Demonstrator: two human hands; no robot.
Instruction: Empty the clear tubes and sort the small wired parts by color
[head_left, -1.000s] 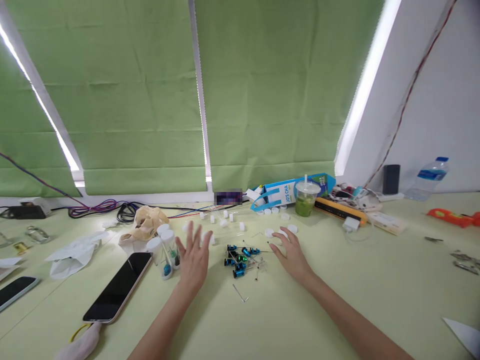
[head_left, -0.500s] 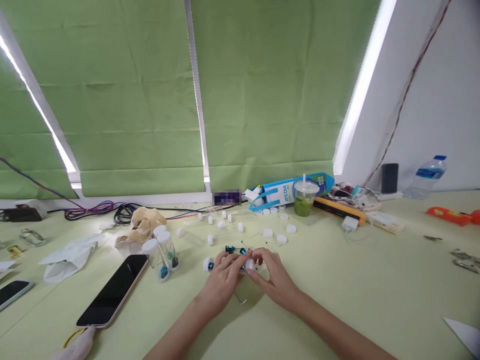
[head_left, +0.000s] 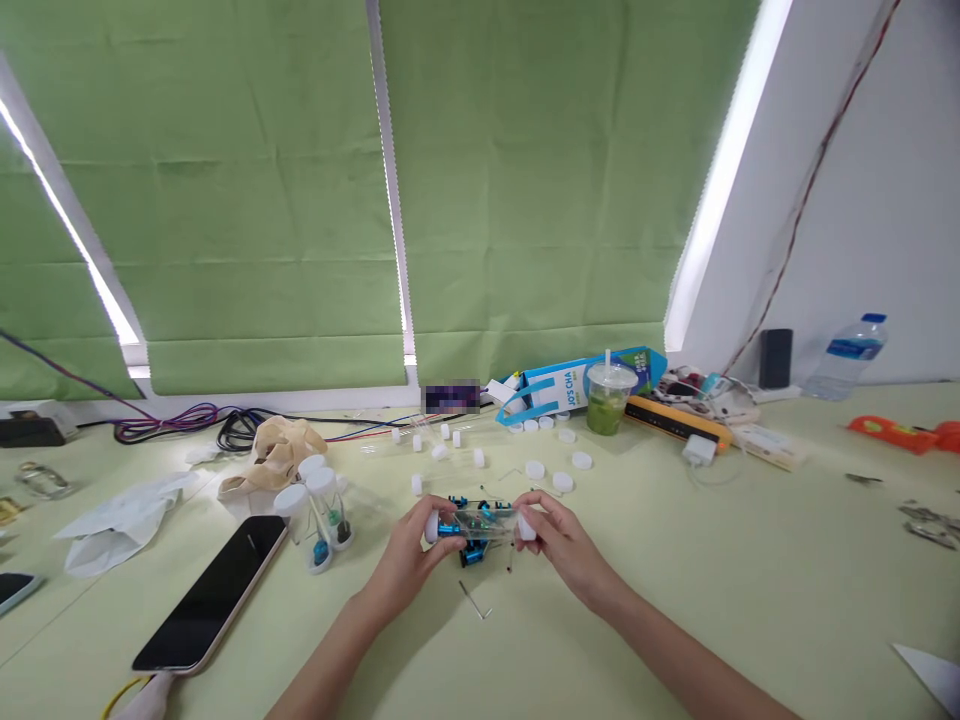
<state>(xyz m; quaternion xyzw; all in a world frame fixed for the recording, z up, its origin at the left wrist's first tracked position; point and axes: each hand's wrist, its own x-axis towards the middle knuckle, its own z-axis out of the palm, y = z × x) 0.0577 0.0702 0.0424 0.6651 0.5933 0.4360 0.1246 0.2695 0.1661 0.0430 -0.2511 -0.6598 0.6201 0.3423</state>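
Note:
Between my hands lies a clear plastic tube (head_left: 487, 524) on its side, with a white cap at each end and small blue and dark parts inside. My left hand (head_left: 412, 545) grips its left end, thumb below and fingers above. The fingers of my right hand (head_left: 559, 540) are closed on the white cap (head_left: 527, 524) at the right end. Just under and behind the tube are several small blue metal parts (head_left: 474, 553) and thin pins, partly hidden by it. Nearer to me rests a thin bent metal rod (head_left: 474, 602).
Capped tubes (head_left: 319, 500) with small parts stand on the left beside a phone (head_left: 214, 595). Behind my hands lie more clear tubes (head_left: 454, 470) and loose white caps (head_left: 562, 482). A drink cup (head_left: 606, 405), a paper bag (head_left: 555, 390) and an orange tool (head_left: 892, 433) sit farther off.
My hands have moved apart to the two ends of the tube, so its middle now shows. My left hand no longer covers it from above. The view has shifted slightly.

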